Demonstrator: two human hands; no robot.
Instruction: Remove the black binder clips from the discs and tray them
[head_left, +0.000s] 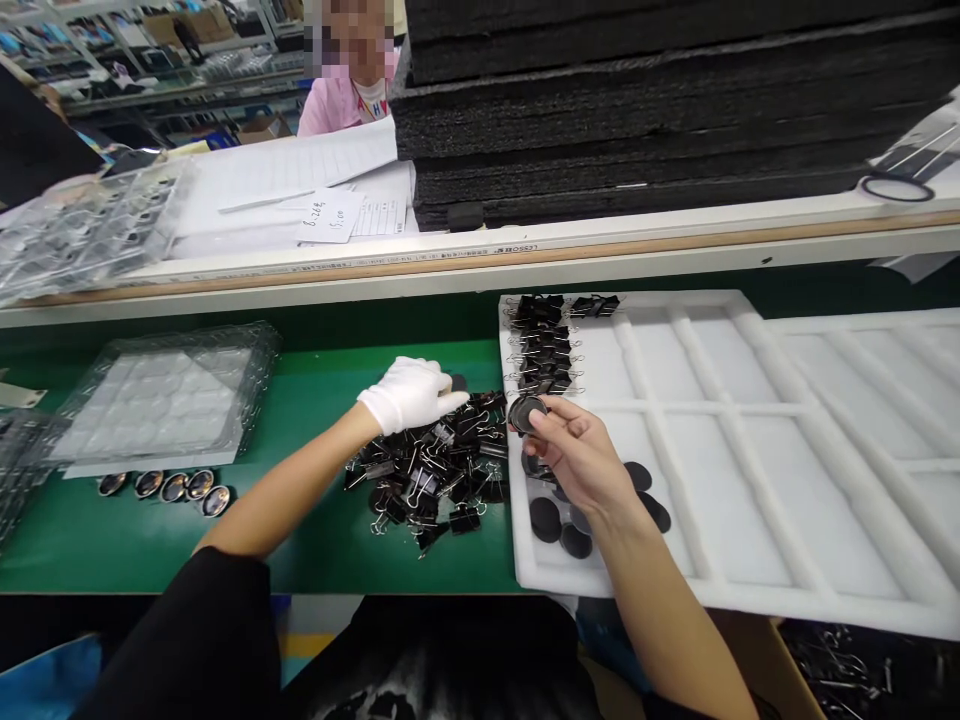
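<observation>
My left hand point(411, 394), in a white glove, is closed above the back of a heap of black binder clips point(431, 475). A dark round disc point(458, 383) shows between its thumb and curled fingers, partly hidden. My bare right hand point(581, 450) pinches a round black part with a raised rim point(527, 413) between thumb and fingers. Below that hand, several flat black discs point(576, 541) lie in the near left compartment of a white foam tray point(660, 408). Binder clips stand in a stacked row point(545, 345) in the tray's far left compartment.
Several shiny round parts point(174, 487) lie on the green table point(315, 530) at left, before stacked clear plastic trays point(172, 390). A white shelf edge point(465, 255) runs across the back, bearing papers point(292, 180) and black foam sheets point(637, 110). A person point(349, 100) sits beyond.
</observation>
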